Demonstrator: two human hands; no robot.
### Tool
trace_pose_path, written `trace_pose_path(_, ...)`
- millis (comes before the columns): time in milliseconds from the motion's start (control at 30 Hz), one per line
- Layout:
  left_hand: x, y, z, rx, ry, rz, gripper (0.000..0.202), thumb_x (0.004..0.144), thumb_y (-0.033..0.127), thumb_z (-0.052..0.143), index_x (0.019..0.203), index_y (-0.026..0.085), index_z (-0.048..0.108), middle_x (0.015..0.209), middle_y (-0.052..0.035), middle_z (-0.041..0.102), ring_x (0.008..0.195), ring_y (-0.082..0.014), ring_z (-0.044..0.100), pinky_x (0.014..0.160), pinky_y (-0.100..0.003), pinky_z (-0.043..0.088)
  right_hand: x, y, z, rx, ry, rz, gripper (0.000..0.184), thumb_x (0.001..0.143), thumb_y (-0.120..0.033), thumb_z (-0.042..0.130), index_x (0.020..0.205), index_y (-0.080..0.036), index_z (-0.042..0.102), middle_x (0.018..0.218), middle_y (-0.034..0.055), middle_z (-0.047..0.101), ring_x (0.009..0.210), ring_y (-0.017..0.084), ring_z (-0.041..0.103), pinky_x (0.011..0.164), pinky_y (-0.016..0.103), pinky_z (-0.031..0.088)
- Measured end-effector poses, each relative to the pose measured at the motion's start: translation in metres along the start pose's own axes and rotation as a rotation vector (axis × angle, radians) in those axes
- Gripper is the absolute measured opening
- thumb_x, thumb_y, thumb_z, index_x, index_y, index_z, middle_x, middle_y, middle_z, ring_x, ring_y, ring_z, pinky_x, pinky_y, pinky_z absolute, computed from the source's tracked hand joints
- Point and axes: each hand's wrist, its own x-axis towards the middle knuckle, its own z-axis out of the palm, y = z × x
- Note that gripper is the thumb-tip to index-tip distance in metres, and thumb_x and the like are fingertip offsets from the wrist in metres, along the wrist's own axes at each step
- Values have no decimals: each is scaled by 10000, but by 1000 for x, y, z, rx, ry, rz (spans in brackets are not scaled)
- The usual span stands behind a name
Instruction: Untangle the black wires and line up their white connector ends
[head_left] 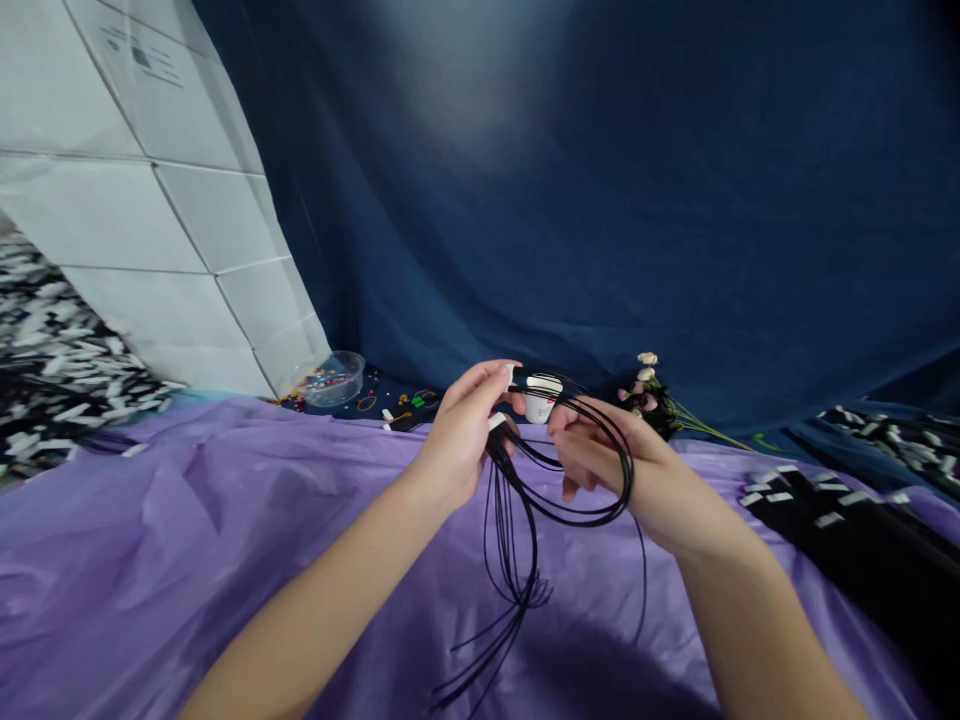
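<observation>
Between both hands, above the purple cloth, hangs a bundle of thin black cords (517, 500) with white tape-like bands at its ends. My left hand (472, 430) is closed on the banded part, one white band (497, 421) showing below the thumb. The cords bend into a loop that passes over the back of my right hand (607, 445). That hand reaches through the loop, its fingers curled around some of the cords; the exact grip is partly hidden. Loose cord ends dangle below my left hand. Directly behind the loop stands a white cup (538, 405).
Purple cloth (360, 590) covers the surface. A clear bowl (334, 380) and scattered beads are at the back left. Artificial flowers (646, 390) lie behind my right hand. More black cord bundles with white bands (847, 540) lie at right; a heap (67, 370) rises at left.
</observation>
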Motion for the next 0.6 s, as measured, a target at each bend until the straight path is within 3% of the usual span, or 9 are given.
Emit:
trace_pose_path(167, 0, 1, 0, -24, -5, -15, 222, 816, 362, 638, 952, 186, 627, 631, 27, 532, 494, -77, 484, 392, -158, 351, 1, -13, -16, 284, 133, 82, 156, 835, -335, 588, 871, -188, 548, 603, -40, 415, 492, 92, 422, 541, 272, 512)
trace_pose_path(333, 0, 0, 0, -28, -8, -19, 212, 829, 356, 625, 962, 190, 625, 625, 31, 526, 483, -78, 480, 368, -157, 340, 4, -13, -34, 474, 236, 10, 77, 786, -248, 511, 798, -216, 580, 687, 7, 482, 599, 129, 512, 617, 302, 551)
trace_pose_path(433, 1, 0, 0, -29, -1, -25, 215, 832, 361, 625, 965, 193, 624, 623, 30, 525, 487, -78, 477, 370, -156, 351, 7, -9, -38, 533, 263, -43, 137, 761, -211, 524, 854, -242, 619, 723, 9, 513, 672, 138, 550, 677, 303, 560)
trace_pose_path(600, 1, 0, -1, -29, 11, -37, 218, 836, 359, 624, 972, 189, 624, 629, 25, 530, 487, -74, 477, 368, -151, 350, 17, 2, -43, 500, 450, -164, 123, 882, -382, 585, 883, -278, 650, 672, -37, 470, 595, 76, 507, 713, 241, 546)
